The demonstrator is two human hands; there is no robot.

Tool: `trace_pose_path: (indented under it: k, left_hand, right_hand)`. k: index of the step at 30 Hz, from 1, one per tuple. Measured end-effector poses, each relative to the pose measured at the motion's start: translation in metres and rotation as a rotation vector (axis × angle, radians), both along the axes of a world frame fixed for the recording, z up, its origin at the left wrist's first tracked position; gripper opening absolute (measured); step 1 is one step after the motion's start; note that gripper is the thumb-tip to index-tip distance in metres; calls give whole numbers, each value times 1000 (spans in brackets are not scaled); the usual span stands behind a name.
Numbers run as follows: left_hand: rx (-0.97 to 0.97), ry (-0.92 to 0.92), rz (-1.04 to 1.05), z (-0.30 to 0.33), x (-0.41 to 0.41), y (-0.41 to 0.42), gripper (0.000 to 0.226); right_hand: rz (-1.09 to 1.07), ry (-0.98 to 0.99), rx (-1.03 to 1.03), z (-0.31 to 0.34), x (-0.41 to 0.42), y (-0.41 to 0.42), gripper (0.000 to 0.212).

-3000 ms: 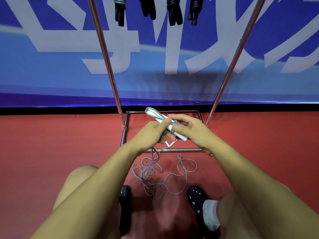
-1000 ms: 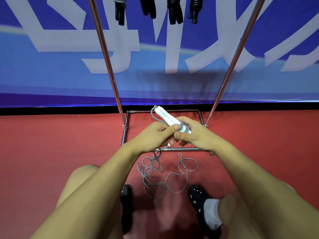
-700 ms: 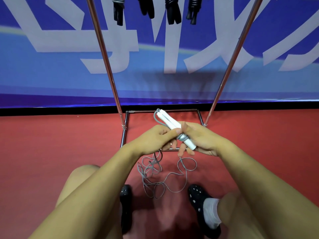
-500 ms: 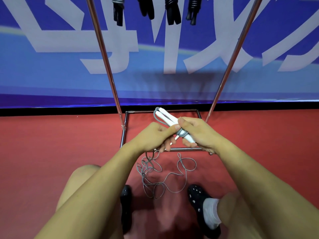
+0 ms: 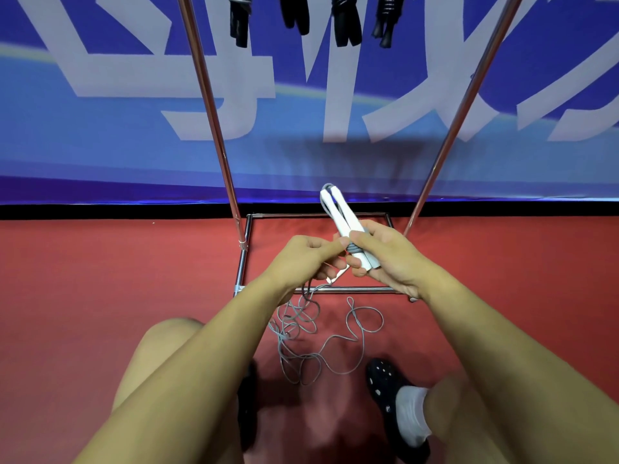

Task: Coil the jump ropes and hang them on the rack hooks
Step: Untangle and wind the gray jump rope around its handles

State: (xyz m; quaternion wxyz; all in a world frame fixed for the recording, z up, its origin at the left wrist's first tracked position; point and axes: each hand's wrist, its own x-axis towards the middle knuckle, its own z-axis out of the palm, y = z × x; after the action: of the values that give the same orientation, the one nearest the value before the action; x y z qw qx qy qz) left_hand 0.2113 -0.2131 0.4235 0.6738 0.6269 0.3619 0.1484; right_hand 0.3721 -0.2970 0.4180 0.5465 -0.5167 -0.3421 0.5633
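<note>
Head view: your right hand (image 5: 385, 259) curls round the two white handles (image 5: 341, 226) of the jump rope, held side by side and tilted up toward the rack (image 5: 214, 128), with a few grey turns of cord wound about their middle. Your left hand (image 5: 301, 262) pinches the cord (image 5: 318, 339) just beside those turns, fingertips close against the right thumb. Most of the cord lies loose on the red floor (image 5: 100, 279) between your feet, in overlapping loops near the rack's base frame (image 5: 335, 290). Risk, as judged from this: the floor loops cross one another and may pull into a knot as you draw cord up; slack tension at the pinch could let the wound turns slide off the smooth handles; a loop may also catch the base bar or a shoe (image 5: 385, 383). Materials: thin, limp, rubbery-looking grey cord; slim, glossy, rounded plastic handles; polished metal tubing for the rack; matt floor. Dark coiled ropes (image 5: 341, 21) already hang at the top edge.
</note>
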Motion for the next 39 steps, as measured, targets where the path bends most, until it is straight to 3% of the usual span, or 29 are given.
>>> trace_pose_path:
  k: [2, 5, 11, 16, 23, 26, 29, 34, 39]
  left_hand:
    - [-46, -5, 13, -2, -1, 1, 31]
    - [42, 35, 42, -5, -3, 2, 30]
    - [153, 196, 2, -8, -7, 2, 38]
    - [-33, 93, 17, -2, -2, -3, 25]
    - [-261, -8, 38, 4, -2, -1, 49]
    - [-242, -43, 44, 3, -1, -2, 54]
    - [-201, -68, 64, -2, 0, -3, 51]
    - [-69, -83, -11, -4, 0, -5, 29]
    - [-56, -90, -104, -1, -3, -8, 31]
  right_hand:
    - [4, 18, 19, -2, 1, -1, 24]
    - [9, 18, 28, -7, 4, -3, 26]
    - [119, -546, -8, -14, 8, -7, 22]
    - [123, -766, -27, -20, 6, -2, 25]
    - [112, -672, -5, -18, 7, 0, 42]
    - [117, -740, 13, -21, 6, -1, 32]
    - [125, -791, 39, -21, 4, -3, 30]
    - [142, -803, 37, -10, 0, -9, 49]
    - [236, -588, 19, -4, -2, -14, 35]
